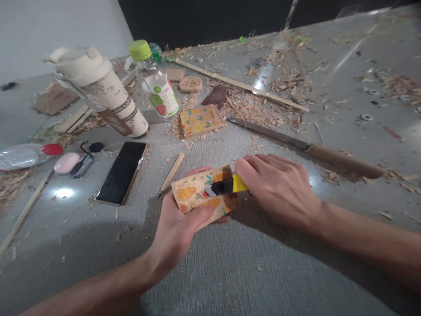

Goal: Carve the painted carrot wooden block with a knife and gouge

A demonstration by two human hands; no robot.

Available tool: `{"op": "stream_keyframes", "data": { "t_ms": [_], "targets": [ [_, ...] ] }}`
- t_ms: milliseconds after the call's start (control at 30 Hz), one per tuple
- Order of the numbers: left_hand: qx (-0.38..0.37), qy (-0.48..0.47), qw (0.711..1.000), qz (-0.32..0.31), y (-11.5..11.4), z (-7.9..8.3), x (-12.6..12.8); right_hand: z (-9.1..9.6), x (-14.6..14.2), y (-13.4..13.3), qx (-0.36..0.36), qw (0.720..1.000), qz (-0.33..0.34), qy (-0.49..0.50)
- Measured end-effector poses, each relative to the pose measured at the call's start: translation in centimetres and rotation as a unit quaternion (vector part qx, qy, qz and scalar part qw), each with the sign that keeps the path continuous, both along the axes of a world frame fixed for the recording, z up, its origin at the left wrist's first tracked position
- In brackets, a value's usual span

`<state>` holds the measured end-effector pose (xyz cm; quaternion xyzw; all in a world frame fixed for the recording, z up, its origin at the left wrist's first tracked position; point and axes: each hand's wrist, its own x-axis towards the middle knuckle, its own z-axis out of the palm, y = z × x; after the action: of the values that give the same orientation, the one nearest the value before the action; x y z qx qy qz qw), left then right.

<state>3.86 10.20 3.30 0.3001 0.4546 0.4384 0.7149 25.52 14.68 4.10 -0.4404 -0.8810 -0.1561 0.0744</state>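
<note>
My left hand (179, 219) grips a small wooden block (187, 193) with an orange, green and red painted pattern, its thumb lying across the near side. In my right hand (278, 186) is a utility knife (239, 184) with a yellow and black body. The knife's blade points left and lies over the upper face of the block; whether it cuts into the wood I cannot tell. Just left of the block a short pencil (171, 174) rests on the table. A second patterned wooden piece (201, 120) lies flat beyond my hands, among shavings.
A phone (121, 173), a tumbler (101, 94) and a plastic bottle (158, 83) with a green cap stand or lie to the left. On the right is a long file (272, 134) with a wooden handle. Wood shavings (283, 87) and a long thin strip (237, 83) cover the back.
</note>
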Motion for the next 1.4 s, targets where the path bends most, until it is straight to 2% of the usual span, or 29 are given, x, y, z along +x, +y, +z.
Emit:
{"op": "stream_keyframes", "data": {
  "t_ms": [100,233,300,367,500,700,967,1167,1400],
  "targets": [
    [-0.001,0.004,1.0,-0.008,0.2,0.0,-0.2,0.5,0.4,0.2,0.001,1.0,-0.017,0.018],
    [0.005,-0.007,1.0,-0.022,0.3,0.2,-0.4,0.9,2.0,1.0,0.021,0.993,-0.095,0.068],
    [0.012,-0.002,1.0,-0.021,0.4,0.5,-0.4,0.8,2.7,1.1,0.007,0.995,-0.077,0.069],
    [0.022,0.011,1.0,-0.014,0.5,0.8,-0.3,0.6,2.9,1.0,-0.04,0.998,-0.024,0.048],
    [0.062,0.048,0.997,-0.017,0.4,1.2,-0.2,0.4,2.3,0.0,-0.105,0.994,0.029,0.026],
    [0.13,0.1,0.986,-0.037,0.0,1.3,-0.1,0.7,2.0,-0.7,-0.097,0.994,0.035,0.028],
    [0.167,0.136,0.975,-0.045,-0.1,1.1,-0.2,0.6,2.1,-0.8,-0.092,0.995,0.033,0.033],
    [0.202,0.166,0.964,-0.049,0.1,0.9,-0.3,1.3,2.0,-0.6,-0.084,0.995,0.044,0.023],
    [0.283,0.235,0.927,-0.07,0.3,0.9,-0.7,2.4,2.6,-0.6,-0.052,0.997,0.053,0.016]
  ]
}}
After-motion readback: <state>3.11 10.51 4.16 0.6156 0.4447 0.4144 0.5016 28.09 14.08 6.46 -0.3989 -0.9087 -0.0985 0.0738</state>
